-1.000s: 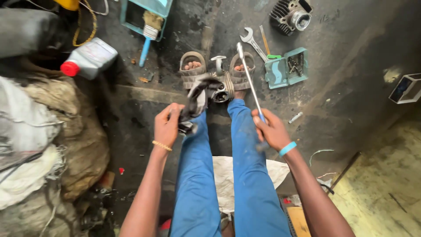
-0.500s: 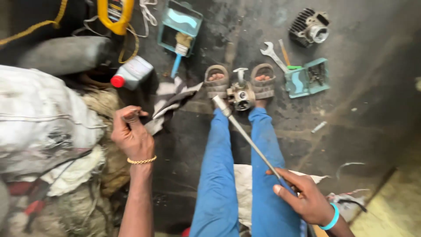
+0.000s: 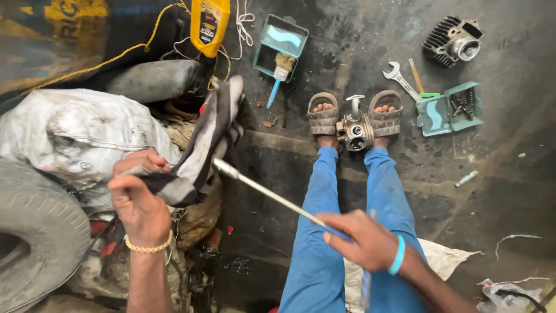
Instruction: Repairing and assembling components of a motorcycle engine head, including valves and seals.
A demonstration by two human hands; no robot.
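Note:
My left hand (image 3: pixel 139 194) grips a dirty grey-and-black rag (image 3: pixel 202 139) and holds it up at the left. My right hand (image 3: pixel 362 240), with a blue wristband, holds a long metal rod tool (image 3: pixel 263 190) by its handle end. The rod's tip points left and touches the rag. Between my two sandalled feet a small metal engine part (image 3: pixel 354 128) sits on the dark floor. My legs in blue trousers stretch out toward it.
A teal tray with a brush (image 3: pixel 279 42) lies at top centre. A spanner (image 3: pixel 399 78), a second teal tray (image 3: pixel 449 109) and a finned engine cylinder (image 3: pixel 452 40) lie at top right. Grey sacks (image 3: pixel 75 139), a tyre (image 3: pixel 35 232) and a yellow bottle (image 3: pixel 209 24) crowd the left.
My left hand has lifted the rag higher and to the left. My right hand has swung the rod away from the engine part, so its tip now meets the rag.

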